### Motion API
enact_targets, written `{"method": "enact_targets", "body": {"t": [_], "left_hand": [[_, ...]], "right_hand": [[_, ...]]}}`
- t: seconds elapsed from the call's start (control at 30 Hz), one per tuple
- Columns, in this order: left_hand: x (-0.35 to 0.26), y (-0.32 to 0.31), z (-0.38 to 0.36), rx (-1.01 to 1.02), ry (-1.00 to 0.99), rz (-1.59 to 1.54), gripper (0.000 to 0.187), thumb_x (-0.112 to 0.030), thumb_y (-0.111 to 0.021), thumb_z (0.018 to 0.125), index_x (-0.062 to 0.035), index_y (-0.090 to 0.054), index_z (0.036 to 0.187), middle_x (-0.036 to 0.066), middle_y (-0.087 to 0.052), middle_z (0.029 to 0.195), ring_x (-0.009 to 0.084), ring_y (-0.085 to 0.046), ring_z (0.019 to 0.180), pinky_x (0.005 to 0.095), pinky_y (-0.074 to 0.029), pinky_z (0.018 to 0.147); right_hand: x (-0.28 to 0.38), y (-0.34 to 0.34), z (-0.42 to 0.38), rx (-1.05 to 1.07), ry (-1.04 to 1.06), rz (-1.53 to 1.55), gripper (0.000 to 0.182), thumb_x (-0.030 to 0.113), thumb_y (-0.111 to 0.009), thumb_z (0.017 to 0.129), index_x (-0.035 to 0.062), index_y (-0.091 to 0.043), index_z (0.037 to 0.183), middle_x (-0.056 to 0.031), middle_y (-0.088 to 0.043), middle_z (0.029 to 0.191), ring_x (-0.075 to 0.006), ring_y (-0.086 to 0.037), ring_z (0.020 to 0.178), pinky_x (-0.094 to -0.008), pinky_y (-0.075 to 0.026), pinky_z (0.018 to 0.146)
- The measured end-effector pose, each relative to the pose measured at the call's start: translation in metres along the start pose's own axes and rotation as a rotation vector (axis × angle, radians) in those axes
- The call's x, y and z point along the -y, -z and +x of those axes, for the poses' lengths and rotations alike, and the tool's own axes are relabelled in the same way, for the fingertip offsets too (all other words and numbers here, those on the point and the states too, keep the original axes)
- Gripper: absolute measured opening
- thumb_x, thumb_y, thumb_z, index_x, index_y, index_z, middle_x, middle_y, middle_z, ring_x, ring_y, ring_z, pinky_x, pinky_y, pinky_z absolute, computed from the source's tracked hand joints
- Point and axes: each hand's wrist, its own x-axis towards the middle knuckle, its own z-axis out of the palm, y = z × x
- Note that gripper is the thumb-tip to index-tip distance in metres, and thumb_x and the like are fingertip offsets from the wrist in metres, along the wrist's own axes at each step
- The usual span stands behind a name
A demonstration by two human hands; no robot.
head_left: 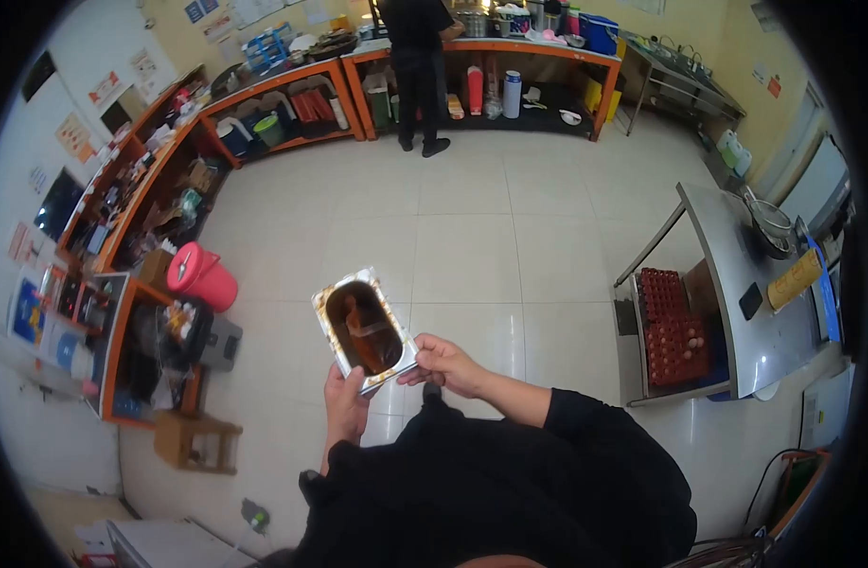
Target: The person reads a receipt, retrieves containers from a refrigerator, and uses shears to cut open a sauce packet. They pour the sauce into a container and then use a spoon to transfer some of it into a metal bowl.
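Observation:
A rectangular metal food pan (364,329) is held out before my body, over the tiled floor. Dark brown sauce-like residue coats its inside, and brownish smears run along the rim. At its near left corner, my left hand (347,402) grips the edge with the thumb on the rim. My right hand (447,365) pinches the near right corner, thumb on top and fingers curled beneath. The underside of the pan and some fingertips are hidden.
Ahead, another person (417,71) stands at an orange-framed counter (358,55). On the right is a steel table (723,251) with red egg trays (669,322) below. A pink bin (207,277) and wooden stool (193,440) stand left. A sink (685,80) is at the far right.

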Motion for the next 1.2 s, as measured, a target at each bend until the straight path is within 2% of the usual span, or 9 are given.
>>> {"method": "enact_targets", "body": {"t": [0.13,0.33,0.47,0.6,0.87,0.9,1.03,1.07,1.2], "left_hand": [[-0.003,-0.016,0.113,0.177,0.136,0.015,0.027,-0.006,-0.049,0.087,-0.0005,-0.044,0.114,0.010,-0.056,0.105,0.0182,-0.059,0.092,0.0345,-0.050,0.080],[0.008,-0.081,0.274,0.334,0.282,0.075,0.024,-0.006,-0.049,0.087,-0.0021,-0.046,0.111,0.008,-0.059,0.100,0.0157,-0.060,0.087,0.0337,-0.051,0.079],[0.026,-0.130,0.369,0.410,0.306,0.082,0.027,-0.010,-0.050,0.088,-0.0017,-0.044,0.112,0.009,-0.057,0.103,0.0175,-0.060,0.090,0.0339,-0.052,0.082],[0.046,-0.183,0.448,0.446,0.276,0.076,0.024,-0.011,-0.049,0.088,-0.0022,-0.046,0.111,0.010,-0.058,0.104,0.0181,-0.060,0.092,0.0340,-0.052,0.083],[0.055,-0.266,0.581,0.279,0.185,0.099,0.021,-0.008,-0.053,0.086,-0.0035,-0.049,0.106,0.008,-0.060,0.098,0.0163,-0.061,0.086,0.0325,-0.052,0.077],[0.059,-0.272,0.597,0.251,0.171,0.083,0.019,-0.008,-0.054,0.085,-0.0038,-0.050,0.103,0.007,-0.061,0.095,0.0152,-0.062,0.083,0.0312,-0.052,0.075],[0.073,-0.296,0.671,0.253,0.157,0.109,0.017,-0.008,-0.054,0.085,-0.0041,-0.051,0.101,0.008,-0.062,0.094,0.0156,-0.062,0.082,0.0300,-0.052,0.074],[0.085,-0.292,0.696,0.291,0.172,0.156,0.021,-0.011,-0.051,0.087,-0.0023,-0.050,0.106,0.007,-0.060,0.094,0.0114,-0.058,0.080,0.0255,-0.048,0.070],[0.108,-0.320,0.800,0.391,0.238,0.191,0.020,-0.010,-0.051,0.087,-0.0032,-0.049,0.106,0.006,-0.060,0.095,0.0128,-0.059,0.083,0.0284,-0.050,0.073]], "right_hand": [[0.060,0.051,0.034,-0.233,-0.024,-0.291,0.025,0.029,-0.047,0.091,0.0052,-0.049,0.097,-0.0096,-0.062,0.093,-0.0185,-0.062,0.084,-0.0282,-0.048,0.075],[0.134,0.128,0.047,-0.711,0.274,-0.518,0.018,0.015,-0.039,0.094,0.0051,-0.051,0.085,-0.0023,-0.055,0.079,-0.0084,-0.051,0.068,-0.0217,-0.042,0.060],[0.212,0.131,0.069,-0.483,0.318,-0.647,0.016,0.007,-0.043,0.090,0.0042,-0.058,0.092,-0.0019,-0.055,0.082,-0.0090,-0.052,0.069,-0.0225,-0.044,0.063],[0.309,0.159,0.126,0.005,0.356,-1.066,0.021,0.007,-0.052,0.084,0.0087,-0.060,0.103,-0.0073,-0.058,0.087,-0.0179,-0.057,0.072,-0.0284,-0.047,0.068],[0.431,0.254,0.257,0.643,0.352,-1.075,0.021,0.014,-0.059,0.083,0.0159,-0.064,0.102,-0.0020,-0.060,0.081,-0.0191,-0.058,0.074,-0.0301,-0.044,0.065],[0.441,0.270,0.270,0.623,0.408,-1.009,0.019,0.011,-0.058,0.082,0.0140,-0.066,0.100,-0.0019,-0.062,0.078,-0.0160,-0.060,0.070,-0.0278,-0.045,0.062],[0.508,0.341,0.306,0.378,0.100,-0.813,0.019,0.004,-0.055,0.081,0.0096,-0.067,0.095,-0.0066,-0.064,0.073,-0.0090,-0.059,0.062,-0.0224,-0.047,0.055],[0.524,0.360,0.317,0.336,0.092,-0.799,0.016,0.004,-0.052,0.084,0.0066,-0.065,0.094,-0.0048,-0.061,0.074,-0.0077,-0.059,0.064,-0.0218,-0.047,0.056],[0.595,0.409,0.379,0.127,0.067,-0.414,0.016,0.011,-0.039,0.092,0.0079,-0.046,0.106,-0.0007,-0.053,0.085,-0.0086,-0.055,0.064,-0.0225,-0.047,0.055]]}}
